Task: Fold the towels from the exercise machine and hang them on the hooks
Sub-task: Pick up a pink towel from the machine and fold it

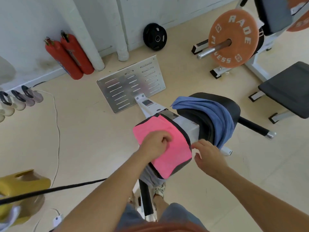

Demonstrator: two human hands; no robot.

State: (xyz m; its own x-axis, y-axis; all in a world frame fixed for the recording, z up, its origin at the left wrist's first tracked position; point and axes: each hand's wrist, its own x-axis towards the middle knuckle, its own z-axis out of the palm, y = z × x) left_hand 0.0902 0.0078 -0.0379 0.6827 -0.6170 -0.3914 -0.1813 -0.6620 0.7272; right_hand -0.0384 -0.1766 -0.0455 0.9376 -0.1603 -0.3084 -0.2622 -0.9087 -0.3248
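A pink towel (173,154) lies folded flat on the black seat pad (186,133) of the exercise machine, at the centre of the view. My left hand (156,144) rests on its near left part with the fingers curled, pressing on it. My right hand (209,155) hovers just off the towel's right edge, fingers apart and holding nothing. A blue towel (215,116) hangs draped and crumpled over the machine's second black pad (224,101), right of the pink one. No hooks are in view.
A slotted metal footplate (130,84) lies ahead on the floor. Two red fire extinguishers (70,57) and a black weight plate (154,36) stand by the wall. An orange plate on a bar (234,37) and a black bench (287,87) are at right. Cables and a yellow object (21,185) are at left.
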